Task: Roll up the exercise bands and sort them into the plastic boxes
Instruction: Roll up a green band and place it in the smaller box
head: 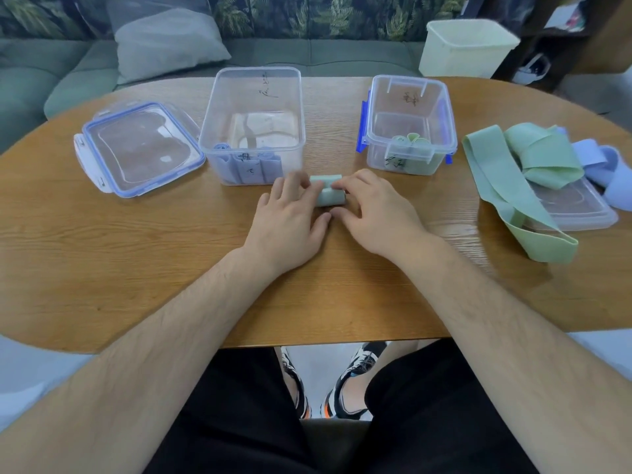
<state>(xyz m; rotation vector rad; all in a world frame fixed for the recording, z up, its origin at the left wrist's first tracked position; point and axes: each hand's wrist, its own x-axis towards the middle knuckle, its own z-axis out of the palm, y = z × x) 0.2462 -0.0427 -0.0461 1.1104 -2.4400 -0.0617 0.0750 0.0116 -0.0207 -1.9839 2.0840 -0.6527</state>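
I am counting two clear plastic boxes standing toward the far edge of the counter (171, 251): a larger box (290, 97) left of centre and a smaller box (448, 124) with blue clips right of centre, both lidless. Two lids are lying out. One lid with a blue seal (140, 148) is sitting near the left end, just beside the larger box. The other, a plain clear lid (574, 206), is sitting by the right edge.

One green band (329, 196) is lying at the middle of the counter, just in front of the gap between the two boxes. It is wound into a short, fat, pale green roll lying on its side. Both hands are on it: the left hand (290, 213) and the right hand (372, 213) are curling their fingers (294, 186) over the top while the thumbs are meeting at its near side, so both are gripping the roll.

Blue rolls (246, 167) are standing in the larger box against its near wall, and green rolls (410, 145) are sitting in the smaller one. I cannot count either lot through the plastic.

By the right edge, loose green bands (533, 155) are lying tangled on the plain lid, with loose blue bands (605, 165) just beside them. I cannot count that heap either.
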